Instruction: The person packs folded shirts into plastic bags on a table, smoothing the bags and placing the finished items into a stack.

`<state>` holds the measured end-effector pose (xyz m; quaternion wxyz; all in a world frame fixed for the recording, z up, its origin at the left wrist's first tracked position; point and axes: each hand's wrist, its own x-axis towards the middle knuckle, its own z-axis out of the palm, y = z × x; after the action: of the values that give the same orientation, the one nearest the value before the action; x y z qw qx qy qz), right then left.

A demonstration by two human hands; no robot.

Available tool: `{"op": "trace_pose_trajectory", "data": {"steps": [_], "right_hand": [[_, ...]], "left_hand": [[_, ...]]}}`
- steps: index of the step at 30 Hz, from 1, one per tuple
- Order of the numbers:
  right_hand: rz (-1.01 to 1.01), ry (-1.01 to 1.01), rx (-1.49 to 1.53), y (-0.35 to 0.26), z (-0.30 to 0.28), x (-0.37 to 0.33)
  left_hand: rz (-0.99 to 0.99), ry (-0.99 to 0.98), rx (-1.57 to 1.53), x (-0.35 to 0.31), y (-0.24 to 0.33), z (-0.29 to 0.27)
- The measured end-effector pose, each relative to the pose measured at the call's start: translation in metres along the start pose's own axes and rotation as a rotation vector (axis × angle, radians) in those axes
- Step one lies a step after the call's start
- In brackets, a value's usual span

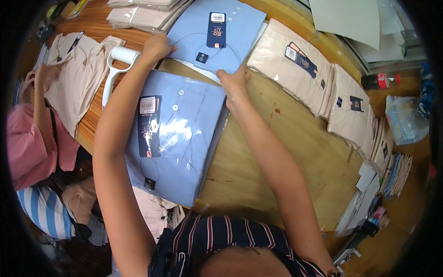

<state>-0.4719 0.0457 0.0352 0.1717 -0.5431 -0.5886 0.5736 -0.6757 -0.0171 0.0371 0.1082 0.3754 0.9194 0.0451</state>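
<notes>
Both arms reach forward over the table to a folded light blue shirt (191, 27), which has a dark hang tag (216, 30) on a loop of cord and a small dark square on top. The shirt's near left corner is pinched by my left hand (156, 48). At its near right corner, my right hand (234, 84) has the thumb on top and the other fingers partly hidden. A white sheet edge shows beneath the shirt. Closer to me, between my forearms, lie folded blue shirts in clear plastic (189, 124), the top one also tagged.
Packed beige shirts (290, 60) line the far right edge, with more beige garments (143, 18) stacked far left. A white lint roller (124, 55) lies beside my left forearm. Another person in a pink top (41, 134) sits at left by a spread beige shirt (78, 74).
</notes>
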Motion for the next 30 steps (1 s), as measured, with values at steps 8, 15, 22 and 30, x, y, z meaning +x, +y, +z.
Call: {"op": "trace_pose_trajectory", "data": {"steps": [8, 15, 22, 30], "right_hand": [[0.322, -0.166, 0.387, -0.012, -0.01, 0.02], [0.256, -0.273, 0.539, -0.008, -0.009, 0.031], [0.338, -0.445, 0.919, -0.011, -0.014, 0.045], [0.142, -0.573, 0.784, -0.011, -0.012, 0.058]], "left_hand": [[-0.021, 0.15, -0.061, 0.005, -0.004, 0.01], [-0.039, 0.12, 0.064, -0.005, 0.012, 0.0], [-0.047, 0.171, 0.112, -0.01, 0.021, -0.001], [-0.011, 0.101, 0.072, -0.004, 0.008, -0.011]]}}
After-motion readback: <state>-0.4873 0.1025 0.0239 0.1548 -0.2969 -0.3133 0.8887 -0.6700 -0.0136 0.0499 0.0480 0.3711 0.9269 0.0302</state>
